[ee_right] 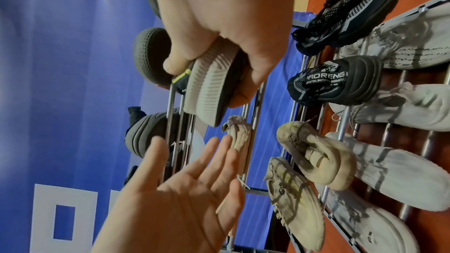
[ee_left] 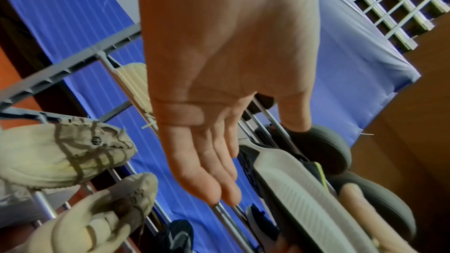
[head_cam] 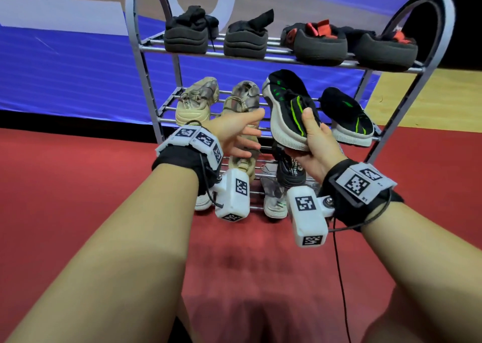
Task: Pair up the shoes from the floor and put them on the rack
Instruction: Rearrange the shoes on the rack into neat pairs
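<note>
Holding: the right hand grips a black sneaker with green stripes at its heel, thumb on the upper and fingers under the pale sole, tilted above the middle shelf of the shoe rack.
Left hand: fingers straight and spread, holding nothing, beside the held sneaker.
Open room: a gap on the middle shelf between the beige sneakers and the matching black sneaker lying near the right frame.
Counts: top shelf, four dark shoes; middle shelf, two beige, one black-green.
Lower shelf: more shoes, partly hidden; number unclear.
</note>
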